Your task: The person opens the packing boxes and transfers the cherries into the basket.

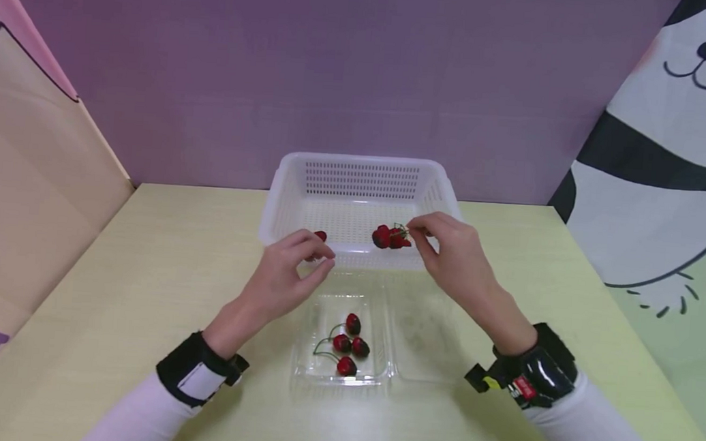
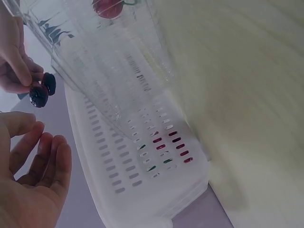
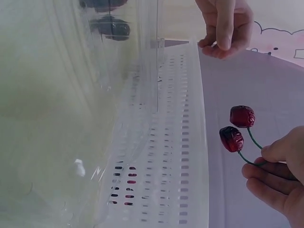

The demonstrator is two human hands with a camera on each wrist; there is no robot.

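My right hand (image 1: 449, 254) pinches the thin green stems of two dark red cherries (image 3: 243, 117) between thumb and fingers. In the head view they hang over the white basket (image 1: 284, 195), overlapping other red fruit in it. My left hand (image 1: 291, 271) hovers at the basket's front left, its fingers loosely bent and nothing between them in the left wrist view. A red cherry (image 1: 321, 235) shows just past its fingertips. Nearer me lies a clear plastic box (image 1: 312, 368) with several stemmed cherries (image 1: 341, 343) in its left half.
The box's clear lid (image 1: 430, 342) lies folded open to the right on the pale wooden table (image 1: 158, 282). A purple wall (image 1: 364, 64) rises directly behind the basket, with printed cloth panels at both sides. Red fruit and green stems show through the basket's slots.
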